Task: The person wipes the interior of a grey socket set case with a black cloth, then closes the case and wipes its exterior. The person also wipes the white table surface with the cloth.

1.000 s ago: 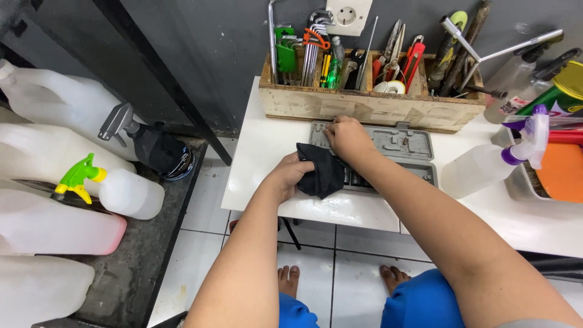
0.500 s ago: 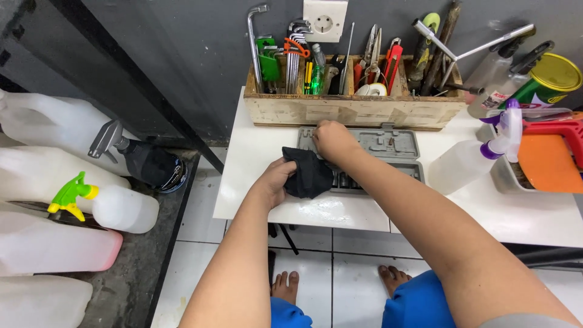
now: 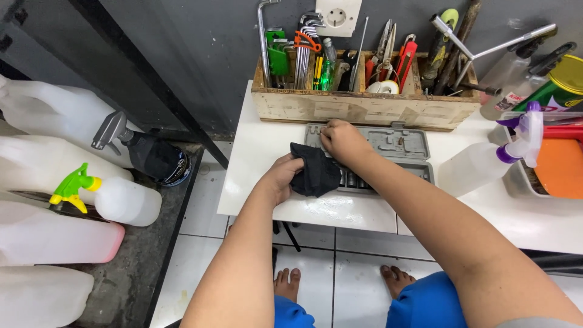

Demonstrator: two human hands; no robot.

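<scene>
My left hand [image 3: 279, 178] grips a black cloth [image 3: 314, 174] bunched over the left part of an open grey tool case [image 3: 401, 146] on a white table [image 3: 340, 209]. My right hand [image 3: 344, 142] rests on the case's upper left corner, fingers curled and touching the top of the cloth. Dark sockets [image 3: 357, 180] show in the case just right of the cloth. What my right fingers pinch is hidden.
A wooden box [image 3: 364, 108] of wrenches, hex keys, pliers and screwdrivers stands behind the case. A clear spray bottle [image 3: 486, 163] and an orange-lidded tub [image 3: 559, 167] sit at right. White jugs [image 3: 36, 115] and spray bottles [image 3: 118, 197] stand on the left shelf. My bare feet are on the tiled floor.
My hands and the cloth stay over the case's left end; my right hand has shifted slightly toward the case's upper left corner. The camera view has drifted a little.
</scene>
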